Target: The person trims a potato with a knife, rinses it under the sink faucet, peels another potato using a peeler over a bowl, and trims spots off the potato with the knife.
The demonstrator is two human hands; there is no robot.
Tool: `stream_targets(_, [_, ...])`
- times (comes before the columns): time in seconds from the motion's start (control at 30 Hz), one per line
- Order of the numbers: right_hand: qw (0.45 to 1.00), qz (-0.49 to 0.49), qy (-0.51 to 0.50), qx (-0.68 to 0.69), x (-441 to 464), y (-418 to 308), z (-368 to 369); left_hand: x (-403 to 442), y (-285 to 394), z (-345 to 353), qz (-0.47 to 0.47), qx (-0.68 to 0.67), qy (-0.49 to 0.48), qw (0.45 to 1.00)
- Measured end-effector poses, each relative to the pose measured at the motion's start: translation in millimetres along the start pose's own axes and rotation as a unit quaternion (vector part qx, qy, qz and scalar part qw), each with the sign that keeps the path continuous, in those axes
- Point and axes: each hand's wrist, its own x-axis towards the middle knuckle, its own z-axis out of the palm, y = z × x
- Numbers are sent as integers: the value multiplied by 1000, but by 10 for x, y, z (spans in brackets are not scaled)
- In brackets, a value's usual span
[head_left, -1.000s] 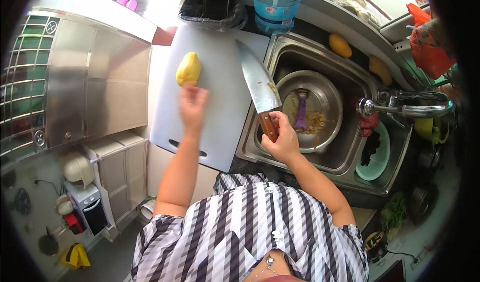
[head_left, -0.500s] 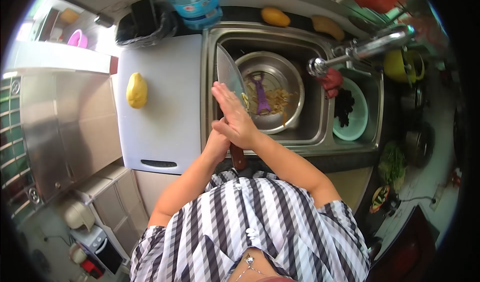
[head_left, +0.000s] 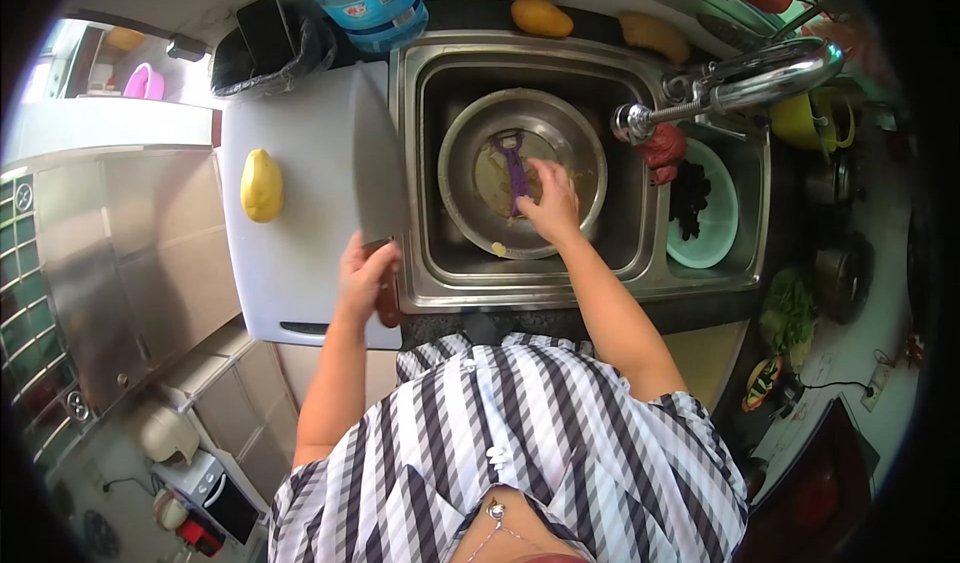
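My left hand (head_left: 366,281) is closed around the brown handle of a large kitchen knife (head_left: 376,158). Its broad blade points away from me, over the right edge of the white cutting board (head_left: 310,263). On that board, left of the knife, lies a peeled yellow potato (head_left: 262,186). My right hand (head_left: 553,203) reaches into a steel basin (head_left: 455,213) in the sink, thumb and fingers apart. Beside the thumb lies a purple peeler (head_left: 515,168). Peelings lie in the basin, partly hidden by the hand.
A chrome faucet (head_left: 745,93) reaches over the double sink (head_left: 520,291). A green bowl (head_left: 715,248) with dark pieces stands in the right sink, red meat (head_left: 662,153) beside it. Behind are a water bottle (head_left: 370,8), a lined bin (head_left: 315,58) and a yellow potato-like item (head_left: 541,17).
My hands were together at the knife over the sink. The left has carried the knife left to the board; the right has left the blade and reached down into the basin.
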Motion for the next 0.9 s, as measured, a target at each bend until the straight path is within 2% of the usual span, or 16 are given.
stream_targets(0.03, [993,-83,63,-54,125,-56,-9,-8,16,-120,15,36,26,999])
stream_targets(0.13, [981,-136,141,4,805,-293,-291,-103,120,-351,26,64,81,994])
stream_targets(0.23, [964,-138,223,-38,1541,-467,-478,-159,172,-474,28,82,95,992])
stream_targets(0.3, [971,-109,202,-72,1939,-487,-504,-166,136,-524,47,95,101,989])
stream_targets(0.4, [980,-49,98,-168,2231,-579,-541,-142,142,-499,56,247,186,949])
stream_targets(0.47, [981,-30,114,-155,2291,-529,-520,-195,235,-428,93,478,221,845])
stream_targets(0.53, [985,-54,153,-59,2164,-465,-466,-191,340,-265,198,700,229,648])
stream_targets(0.57, [987,-69,146,14,2023,-417,-471,-193,359,-217,160,673,236,683])
stream_targets(0.6, [983,-82,137,87,1844,-386,-470,-192,383,-161,194,676,243,668])
stream_targets(0.67, [927,-81,-28,366,1289,-368,-407,-159,460,-14,268,680,255,634])
stream_targets(0.7, [898,-50,-98,427,920,-423,-395,-169,486,107,271,639,219,686])
stream_targets(0.73, [878,-10,-159,452,552,-558,-436,-176,462,280,199,462,147,852])
stream_targets(0.77, [912,-72,-178,361,242,-632,-422,-177,439,465,113,253,65,959])
stream_targets(0.8, [935,-132,-195,266,17,-662,-407,-129,475,647,-46,34,-37,998])
stream_targets(0.87, [901,-251,-290,202,-134,-904,-490,24,310,791,-253,-290,-106,917])
stream_targets(0.9, [862,-124,-338,357,-147,-902,-411,87,200,712,-247,-303,-153,907])
